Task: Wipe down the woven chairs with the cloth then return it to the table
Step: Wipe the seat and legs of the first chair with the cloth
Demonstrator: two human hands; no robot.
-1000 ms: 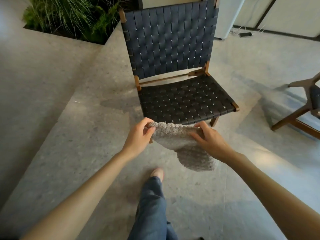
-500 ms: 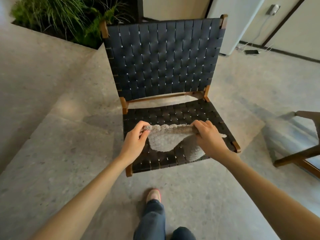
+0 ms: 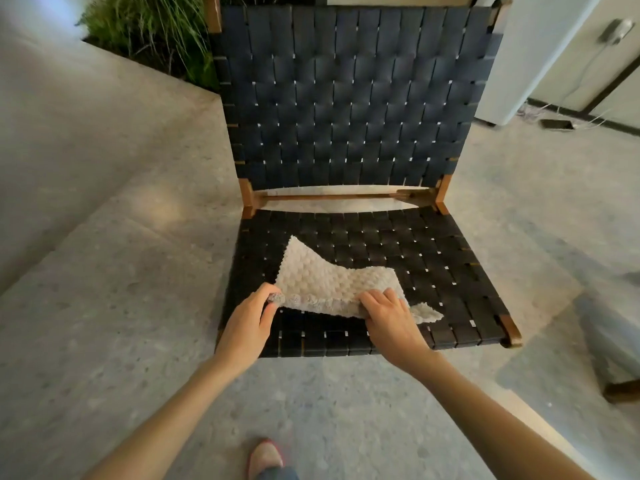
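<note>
- Both hands grip the cloth: the left hand pinches its near-left corner between thumb and fingers, and the right hand has its fingers curled over the near edge, farther right.
- That cloth (pale grey, with a nubbly, bubbled texture) is spread over the front-left part of the woven chair seat, one corner pointing toward the backrest and another poking out past the right hand.
- Its near edge is held just above the seat; the far part seems to lie on the straps, though the angle makes that hard to confirm.
- Dark straps are woven across the chair's seat and backrest on a brown wooden frame, and pale floor shows through the gap between the two.
- A speckled grey floor lies under and around the chair.
- One shoe stands on it in front of the chair, below the two forearms.
- Green plants grow behind the chair's left rear corner.
- A white cabinet stands behind its right rear corner, with a dark device and thin cables on the floor beyond that.
- Part of a second piece of furniture, blurred at the frame edge, sits well to the chair's right.
</note>
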